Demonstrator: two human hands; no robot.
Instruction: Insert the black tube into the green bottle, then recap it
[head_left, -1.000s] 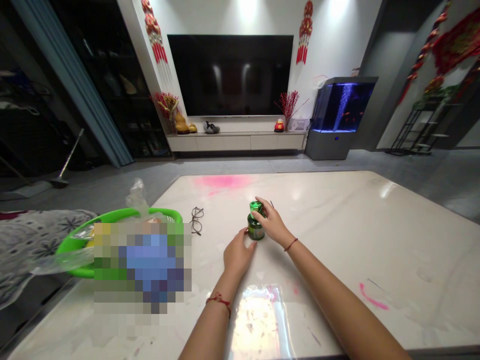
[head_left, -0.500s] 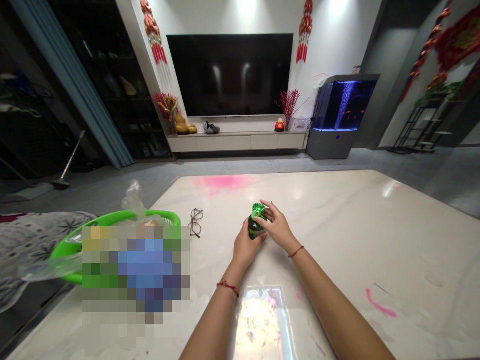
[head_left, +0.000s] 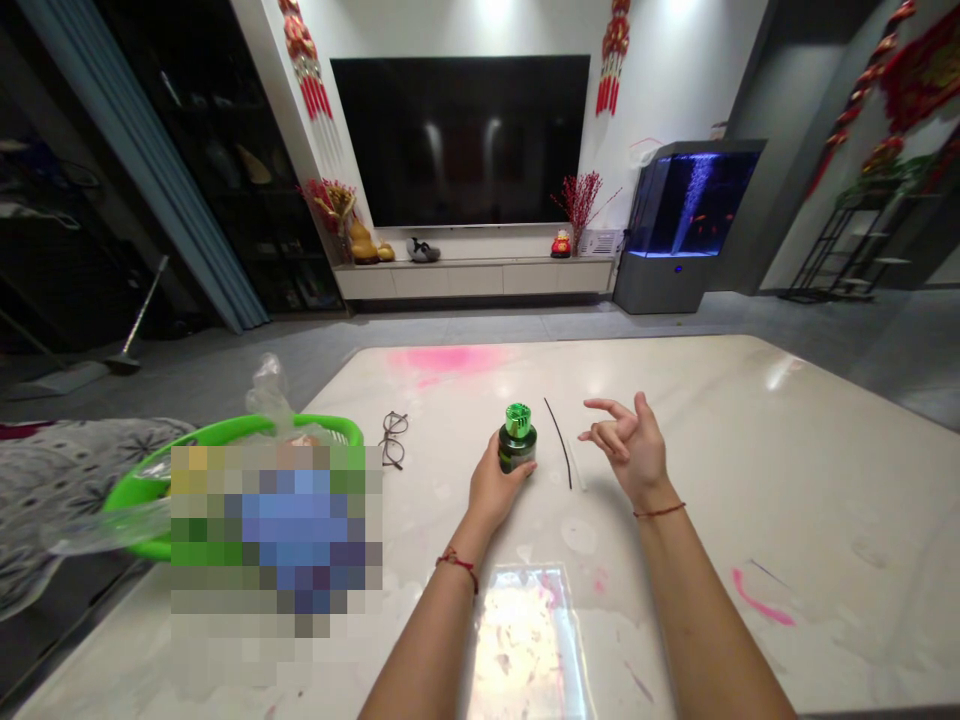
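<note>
My left hand (head_left: 495, 487) is wrapped round a dark green bottle (head_left: 517, 447), which stands upright on the pale table (head_left: 750, 440). A shiny green cap (head_left: 517, 420) sits on top of the bottle. To the right, my right hand (head_left: 634, 450) is raised apart from the bottle, fingers spread and partly bent, with nothing in it. Between the bottle and that hand lie a thin black stick (head_left: 559, 445) and a thin whitish strip (head_left: 576, 465). Nearer to me, between my forearms, a clear shiny sheet (head_left: 525, 640) lies flat.
A pair of glasses (head_left: 394, 440) lies left of the bottle. At the left edge is a green basket (head_left: 124, 500) with plastic bags, partly blurred out. Pink stains (head_left: 761, 600) mark the tabletop. A television (head_left: 461, 140) and a fish tank (head_left: 694, 205) are beyond.
My right hand has let go of the bottle's cap and moved right, its fingers spreading. The black stick and whitish strip have come into fuller view. My left hand still holds the bottle.
</note>
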